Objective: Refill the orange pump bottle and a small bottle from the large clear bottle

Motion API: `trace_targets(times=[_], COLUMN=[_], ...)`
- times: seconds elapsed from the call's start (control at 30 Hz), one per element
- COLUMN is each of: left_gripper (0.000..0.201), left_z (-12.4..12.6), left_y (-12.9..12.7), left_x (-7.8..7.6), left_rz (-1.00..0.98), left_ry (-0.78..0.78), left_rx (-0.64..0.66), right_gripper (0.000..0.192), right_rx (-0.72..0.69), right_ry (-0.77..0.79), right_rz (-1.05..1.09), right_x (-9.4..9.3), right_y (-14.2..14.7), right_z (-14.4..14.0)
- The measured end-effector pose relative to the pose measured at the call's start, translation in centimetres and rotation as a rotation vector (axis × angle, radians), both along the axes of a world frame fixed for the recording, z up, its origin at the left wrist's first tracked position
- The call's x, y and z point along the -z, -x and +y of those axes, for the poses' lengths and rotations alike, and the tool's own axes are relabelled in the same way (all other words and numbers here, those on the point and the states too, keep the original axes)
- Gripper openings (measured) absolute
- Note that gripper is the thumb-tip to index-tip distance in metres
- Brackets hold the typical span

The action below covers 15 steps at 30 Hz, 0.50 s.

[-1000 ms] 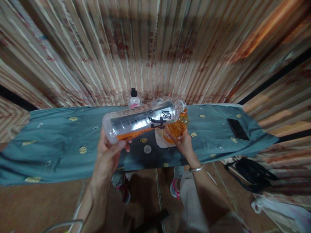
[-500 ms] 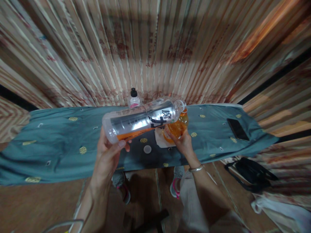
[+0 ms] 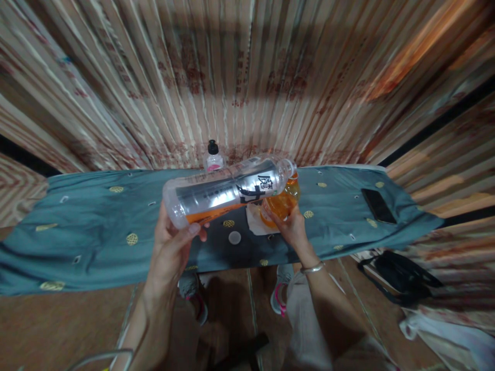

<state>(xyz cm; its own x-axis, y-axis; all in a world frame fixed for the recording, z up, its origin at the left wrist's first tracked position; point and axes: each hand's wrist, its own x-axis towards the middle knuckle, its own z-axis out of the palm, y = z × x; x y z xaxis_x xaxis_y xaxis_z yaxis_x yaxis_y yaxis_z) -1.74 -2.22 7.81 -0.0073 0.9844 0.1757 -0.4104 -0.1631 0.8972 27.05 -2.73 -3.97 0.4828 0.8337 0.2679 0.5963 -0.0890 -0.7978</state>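
We grip a silver bottle (image 3: pixel 228 190) and an orange bottle (image 3: pixel 285 200).
Our left hand (image 3: pixel 174 245) holds the first tilted, its neck by the top of the second, in our right hand (image 3: pixel 294 228).

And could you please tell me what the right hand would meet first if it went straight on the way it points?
Beyond the orange bottle that the right hand holds, probably the silver-labelled bottle in the left hand, though depth is hard to judge.
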Motion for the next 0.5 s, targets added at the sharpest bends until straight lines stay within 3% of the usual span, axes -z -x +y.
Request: trace_targets(times=[0.5], left_gripper=[0.054], left_z=[0.06], left_y=[0.11], left_x=[0.08], left_rz=[0.009], left_ry=[0.010], left_rx=[-0.003], right_gripper=[0.083], right_rx=[0.000], right_ry=[0.010], right_rz=[0.019], right_x=[-0.05], right_y=[-0.01], right_z=[0.06])
